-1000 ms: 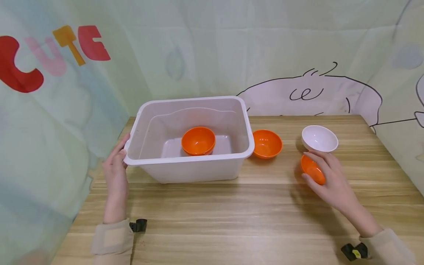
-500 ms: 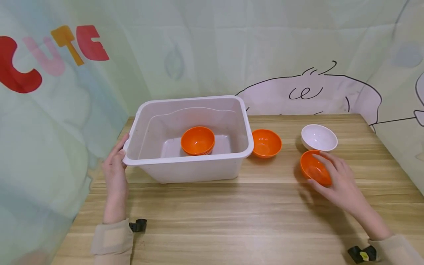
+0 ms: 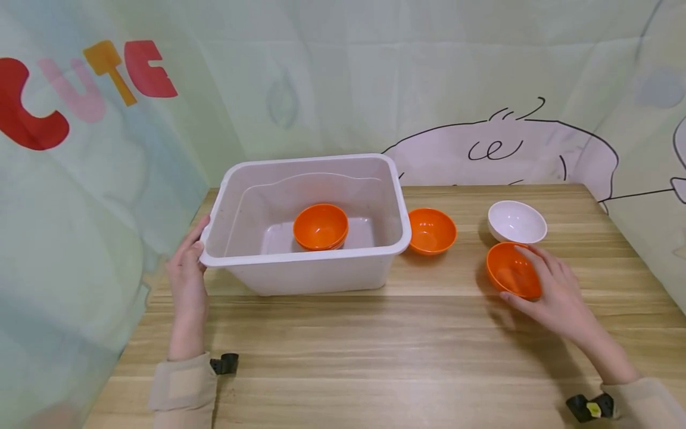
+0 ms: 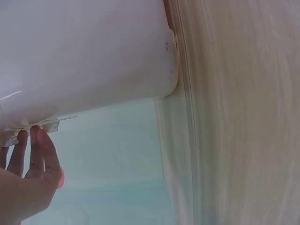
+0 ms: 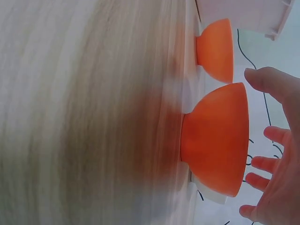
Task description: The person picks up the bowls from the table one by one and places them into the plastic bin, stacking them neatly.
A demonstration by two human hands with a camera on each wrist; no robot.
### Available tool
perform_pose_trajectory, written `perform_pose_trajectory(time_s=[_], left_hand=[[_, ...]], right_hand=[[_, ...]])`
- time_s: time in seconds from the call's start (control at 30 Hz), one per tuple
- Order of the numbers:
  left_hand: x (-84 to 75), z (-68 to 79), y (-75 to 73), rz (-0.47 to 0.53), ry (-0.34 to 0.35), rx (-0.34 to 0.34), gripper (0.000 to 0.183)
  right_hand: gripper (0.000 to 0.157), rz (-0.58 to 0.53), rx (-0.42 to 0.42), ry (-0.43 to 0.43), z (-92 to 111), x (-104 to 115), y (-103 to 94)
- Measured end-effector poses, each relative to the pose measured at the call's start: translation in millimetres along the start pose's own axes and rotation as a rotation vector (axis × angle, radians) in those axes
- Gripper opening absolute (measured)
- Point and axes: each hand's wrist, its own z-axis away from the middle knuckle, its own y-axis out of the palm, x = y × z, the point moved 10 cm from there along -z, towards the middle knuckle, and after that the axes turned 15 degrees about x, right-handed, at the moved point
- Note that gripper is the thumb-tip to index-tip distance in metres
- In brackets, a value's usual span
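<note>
My left hand point(image 3: 187, 274) holds the left rim of a pale grey plastic tub point(image 3: 316, 274); in the left wrist view its fingertips point(image 4: 35, 131) meet the rim's underside. Inside the tub sits a small stack of orange bowls point(image 3: 320, 227). My right hand point(image 3: 560, 298) hovers at the right side of another orange bowl point(image 3: 509, 271), which stands upright on the table. Seen from the right wrist, the thumb point(image 5: 267, 79) and spread fingers are apart from that bowl's rim, with nothing gripped.
One more orange bowl point(image 3: 432, 232) stands against the tub's right side. Just behind the bowl by my right hand is a white bowl point(image 3: 517, 222). The wooden table point(image 3: 364, 357) backs onto a printed cloth point(image 3: 321, 77).
My right hand has drawn slightly to the right, uncovering more of the orange bowl, which stays about in place. The left hand and tub have not moved.
</note>
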Motion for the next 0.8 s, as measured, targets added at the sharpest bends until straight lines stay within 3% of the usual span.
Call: perform_pose_trajectory(time_s=[0.57, 0.8], left_hand=[[-0.3, -1.4, -0.5, 0.001, 0.001, -0.007, 0.039], [1.5, -0.9, -0.7, 0.003, -0.012, 0.001, 0.039]], right_hand=[[0.097, -0.138, 0.057, 0.084, -8, -21, 3.5], [0.098, -0.140, 0.061, 0.104, -11, -23, 5.4]])
